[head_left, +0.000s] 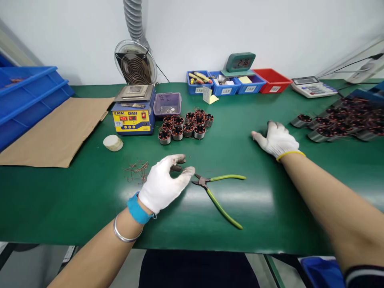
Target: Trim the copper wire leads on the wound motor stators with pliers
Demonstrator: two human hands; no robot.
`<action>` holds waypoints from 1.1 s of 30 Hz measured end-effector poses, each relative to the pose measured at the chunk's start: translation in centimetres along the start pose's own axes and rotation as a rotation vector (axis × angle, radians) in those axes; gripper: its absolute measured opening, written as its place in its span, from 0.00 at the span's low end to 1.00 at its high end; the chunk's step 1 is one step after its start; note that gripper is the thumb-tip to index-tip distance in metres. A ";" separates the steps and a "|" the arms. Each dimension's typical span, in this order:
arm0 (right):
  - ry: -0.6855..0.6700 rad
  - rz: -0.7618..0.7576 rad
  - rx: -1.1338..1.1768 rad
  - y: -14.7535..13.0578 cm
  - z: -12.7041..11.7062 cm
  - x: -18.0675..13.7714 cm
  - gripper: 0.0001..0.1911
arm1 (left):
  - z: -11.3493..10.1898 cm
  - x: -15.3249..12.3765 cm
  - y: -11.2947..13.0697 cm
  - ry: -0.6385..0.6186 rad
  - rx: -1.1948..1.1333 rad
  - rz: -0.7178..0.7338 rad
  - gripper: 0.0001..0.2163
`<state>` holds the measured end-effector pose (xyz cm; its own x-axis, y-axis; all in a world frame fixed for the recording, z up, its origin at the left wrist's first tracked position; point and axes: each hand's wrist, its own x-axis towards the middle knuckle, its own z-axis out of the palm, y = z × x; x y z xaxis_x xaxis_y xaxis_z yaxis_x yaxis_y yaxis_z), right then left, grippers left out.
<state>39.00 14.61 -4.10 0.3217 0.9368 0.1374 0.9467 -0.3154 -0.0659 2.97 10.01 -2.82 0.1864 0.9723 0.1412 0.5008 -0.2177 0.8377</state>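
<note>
My left hand [166, 182], in a white glove with darkened fingertips, hovers over the bench with thumb and fingers apart and nothing between them. Just right of its thumb lie wire cutters [204, 182], their green handles spread wide. Copper wire offcuts [137, 171] are scattered to the left of that hand. My right hand [277, 140], gloved in white with a yellow cuff, is low over the bench, thumb spread out and empty as far as I see. Nearest to it is a large group of copper-wound motor stators [322, 134]. A smaller cluster of stators [177, 133] stands at the middle.
A blue-and-yellow soldering pot [133, 120] stands before a round fan [135, 64], beside a purple tray [167, 95]. Blue bins [226, 90], a red bin [273, 86], a clock [240, 62] and a calculator [313, 87] line the back. Cardboard [57, 132] and blue crates [30, 98] occupy the left.
</note>
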 end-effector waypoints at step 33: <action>-0.217 -0.702 0.042 -11.4 -3.0 -12.7 0.40 | -1.0 1.1 -0.6 0.194 -0.149 0.010 0.20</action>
<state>24.19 5.89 -2.14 -0.3746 0.9264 -0.0375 0.9256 0.3713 -0.0732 2.01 11.30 -2.64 0.0181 0.9714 0.2369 0.3672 -0.2268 0.9021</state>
